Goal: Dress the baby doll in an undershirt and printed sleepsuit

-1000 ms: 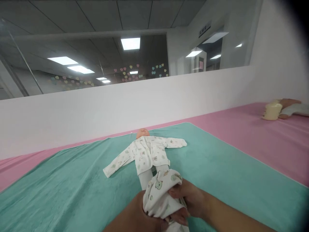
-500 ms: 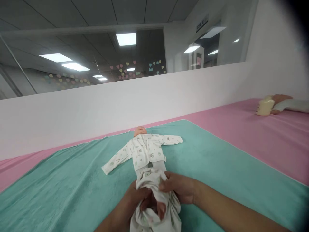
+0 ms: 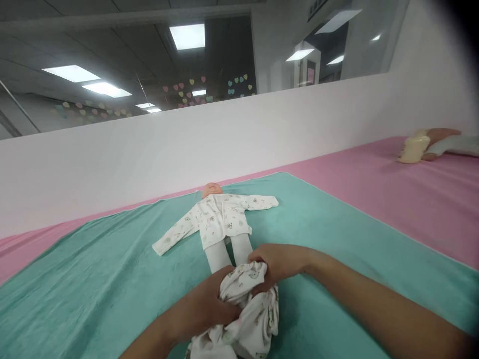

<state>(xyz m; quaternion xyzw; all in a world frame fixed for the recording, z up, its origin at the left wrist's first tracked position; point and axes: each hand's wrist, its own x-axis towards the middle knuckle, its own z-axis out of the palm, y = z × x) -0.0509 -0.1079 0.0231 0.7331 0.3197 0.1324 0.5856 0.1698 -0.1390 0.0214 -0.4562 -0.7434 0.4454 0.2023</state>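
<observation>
- Printed cotton baby cloth (image 3: pixel 247 319) sits bunched at the doll's foot end; I cannot tell if it is trousers.
- Left hand (image 3: pixel 200 309) closes around its near side, and right hand (image 3: pixel 279 263) grips its top fold; both hold narrow on the cloth.
- White legs (image 3: pixel 228 254) are uncovered above the cloth; the feet are hidden.
- Baby doll (image 3: pixel 211 190) lies on its back on a teal towel (image 3: pixel 93 299), with printed jacket (image 3: pixel 219 219) on and both arms in the sleeves.
- Farther right, on a pink sheet (image 3: pixel 374 184), I see a cream bottle (image 3: pixel 413 147) touching a hand in a pale sleeve (image 3: pixel 443 139).
</observation>
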